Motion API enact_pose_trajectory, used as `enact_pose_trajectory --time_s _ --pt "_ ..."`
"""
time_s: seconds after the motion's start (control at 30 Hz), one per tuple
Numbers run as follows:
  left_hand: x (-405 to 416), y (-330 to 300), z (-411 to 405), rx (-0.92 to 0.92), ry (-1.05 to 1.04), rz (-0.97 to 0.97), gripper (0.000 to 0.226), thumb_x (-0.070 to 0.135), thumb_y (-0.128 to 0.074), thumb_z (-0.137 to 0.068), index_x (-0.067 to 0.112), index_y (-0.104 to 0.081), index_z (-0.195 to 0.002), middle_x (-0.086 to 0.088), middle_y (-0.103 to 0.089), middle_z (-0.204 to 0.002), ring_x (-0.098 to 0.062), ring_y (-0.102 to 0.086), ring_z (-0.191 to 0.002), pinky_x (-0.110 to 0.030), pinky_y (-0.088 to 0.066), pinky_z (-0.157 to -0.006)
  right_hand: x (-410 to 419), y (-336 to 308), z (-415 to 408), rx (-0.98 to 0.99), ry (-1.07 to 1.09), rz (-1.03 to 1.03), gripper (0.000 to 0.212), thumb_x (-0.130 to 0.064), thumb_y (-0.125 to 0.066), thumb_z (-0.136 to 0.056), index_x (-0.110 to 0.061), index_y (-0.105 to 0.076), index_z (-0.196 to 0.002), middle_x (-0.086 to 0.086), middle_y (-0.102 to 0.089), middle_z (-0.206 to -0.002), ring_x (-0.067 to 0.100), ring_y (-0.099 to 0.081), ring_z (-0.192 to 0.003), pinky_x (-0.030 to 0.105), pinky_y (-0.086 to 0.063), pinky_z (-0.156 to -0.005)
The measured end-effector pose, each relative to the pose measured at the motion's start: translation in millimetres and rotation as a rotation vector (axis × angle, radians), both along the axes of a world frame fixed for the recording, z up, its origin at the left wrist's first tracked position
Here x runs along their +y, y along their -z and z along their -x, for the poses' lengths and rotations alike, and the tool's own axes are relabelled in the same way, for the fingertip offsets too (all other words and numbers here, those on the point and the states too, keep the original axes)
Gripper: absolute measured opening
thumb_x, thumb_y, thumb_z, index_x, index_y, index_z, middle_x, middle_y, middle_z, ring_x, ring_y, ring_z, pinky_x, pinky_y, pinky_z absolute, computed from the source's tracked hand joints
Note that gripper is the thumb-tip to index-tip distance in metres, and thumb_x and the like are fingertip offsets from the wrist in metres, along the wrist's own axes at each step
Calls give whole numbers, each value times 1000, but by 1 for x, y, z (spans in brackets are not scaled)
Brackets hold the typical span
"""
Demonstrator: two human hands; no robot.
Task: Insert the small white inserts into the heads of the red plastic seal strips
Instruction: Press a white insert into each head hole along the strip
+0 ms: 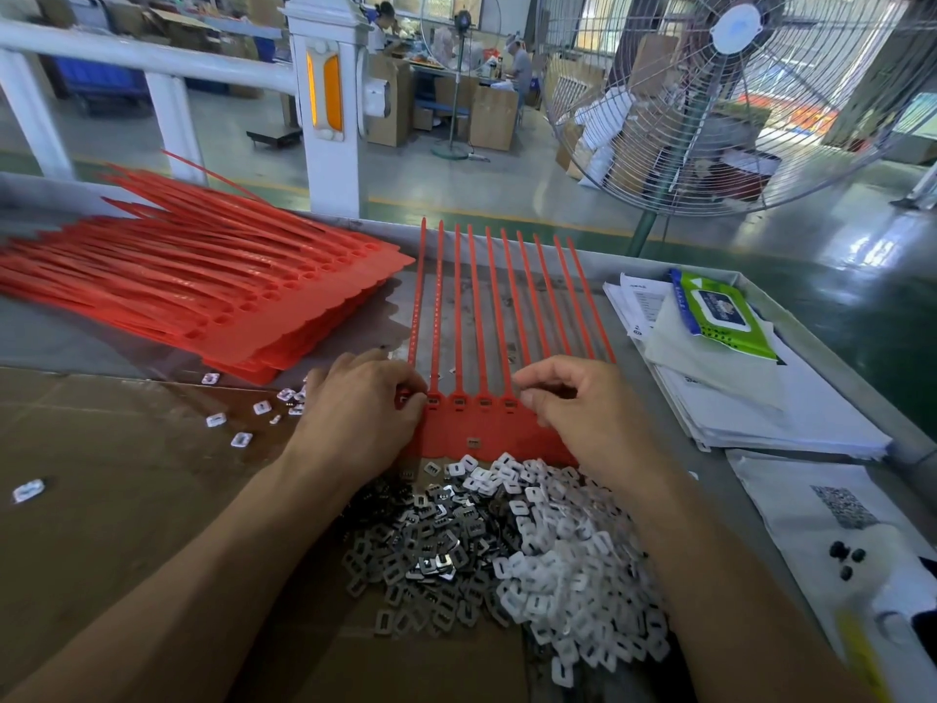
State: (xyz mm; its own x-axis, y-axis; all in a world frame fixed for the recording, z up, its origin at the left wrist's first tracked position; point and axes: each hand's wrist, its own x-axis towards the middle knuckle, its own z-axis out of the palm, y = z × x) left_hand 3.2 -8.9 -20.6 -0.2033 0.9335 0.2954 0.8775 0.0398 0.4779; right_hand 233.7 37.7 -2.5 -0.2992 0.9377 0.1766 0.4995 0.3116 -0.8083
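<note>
Red stack of seal strips (213,291) at upper left, our left hand (360,403) pinching the comb of red strips (487,418) at centre, our right hand (573,398) curled over its heads, white inserts (557,540) heaped below, wet wipes (720,312) upper right.

Matt red plastic seal strips (487,317), white plastic inserts (568,565) (some shiny metal), brown cardboard sheet (101,499)
</note>
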Motion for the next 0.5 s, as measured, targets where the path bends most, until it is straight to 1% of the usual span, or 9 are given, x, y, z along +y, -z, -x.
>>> enact_pose_trajectory --time_s 0.07,0.17,0.23,0.3,0.37,0.43,0.5 --pt "0 0 0 3 -2 -2 16 40 -61 -94 37 -72 -105 15 -58 -106 -16 -49 -114 -45 -31 -102 6 2 -6 -7 65 7 21 -20 -73 -95 -41 -75 -92 -18 -74 -90 -7 -66 -77 17 -47 -72" --pt "-1 0 0 1 -2 -4 15 40 -62 -94 38 -72 -106 15 -58 -105 -17 -49 -114 -45 -31 -102 11 7 -9 -50 107 16 22 -20 -74 -94 -41 -74 -91 -16 -72 -90 -6 -66 -76 16 -47 -69" --pt "-1 0 0 1 -2 -6 15 40 -62 -94 38 -72 -105 15 -58 -104 -17 -49 -113 -44 -31 -101 13 9 -8 -76 112 8 19 -20 -74 -95 -38 -76 -96 -19 -71 -92 -7 -67 -82 13 -51 -71" --pt "-1 0 0 -4 -4 -6 15 39 -62 -94 37 -72 -105 15 -58 -103 -17 -49 -113 -44 -31 -100 13 9 -7 -113 108 -40 17 -17 -73 -94 -33 -78 -100 -24 -69 -90 -16 -63 -87 3 -47 -70" --pt "-1 0 0 -8 -6 -9 14 39 -63 -93 37 -72 -104 15 -58 -103 -17 -49 -113 -45 -30 -100 14 9 -8 -152 102 -77 17 -16 -73 -94 -31 -79 -101 -27 -67 -87 -24 -58 -87 -3 -41 -68" --pt "0 0 0 -8 -6 -6 14 39 -63 -93 37 -72 -104 15 -58 -105 -17 -49 -114 -44 -30 -100 14 8 -8 -199 89 -95 17 -17 -73 -94 -31 -79 -101 -29 -65 -86 -27 -55 -86 -6 -38 -68" --pt "0 0 0 -7 -6 -4 14 39 -62 -93 37 -71 -104 15 -59 -107 -17 -48 -114 -43 -29 -99 14 7 -8 -246 78 -109 17 -17 -72 -95 -31 -80 -102 -31 -63 -86 -25 -56 -84 -4 -40 -67"
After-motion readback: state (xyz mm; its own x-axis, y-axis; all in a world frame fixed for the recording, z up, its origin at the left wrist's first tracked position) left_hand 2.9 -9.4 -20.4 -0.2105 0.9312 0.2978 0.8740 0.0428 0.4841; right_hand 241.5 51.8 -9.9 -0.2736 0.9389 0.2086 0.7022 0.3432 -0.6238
